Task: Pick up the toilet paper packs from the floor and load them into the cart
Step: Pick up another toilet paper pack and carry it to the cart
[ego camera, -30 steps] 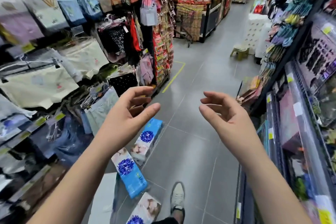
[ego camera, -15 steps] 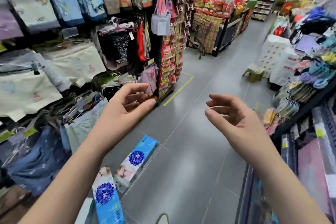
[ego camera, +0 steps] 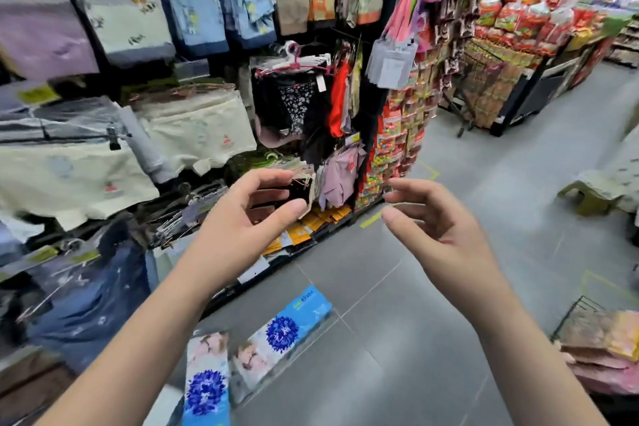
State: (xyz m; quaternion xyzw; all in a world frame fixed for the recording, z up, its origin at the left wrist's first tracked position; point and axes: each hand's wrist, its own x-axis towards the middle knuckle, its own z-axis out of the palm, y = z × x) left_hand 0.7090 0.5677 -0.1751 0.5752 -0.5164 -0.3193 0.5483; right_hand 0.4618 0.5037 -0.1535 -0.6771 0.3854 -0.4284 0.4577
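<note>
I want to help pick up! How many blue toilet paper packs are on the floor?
2. One toilet paper pack lies at the picture's bottom edge; the second pack lies slantwise just right of it on the grey floor. More may be hidden below the view.

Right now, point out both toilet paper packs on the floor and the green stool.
Angled pack [ego camera: 281, 330]: head view, blue flower print.
Lower pack [ego camera: 206, 391]: head view, blue flower print.
Green stool [ego camera: 587, 196]: head view, front edge.
</note>
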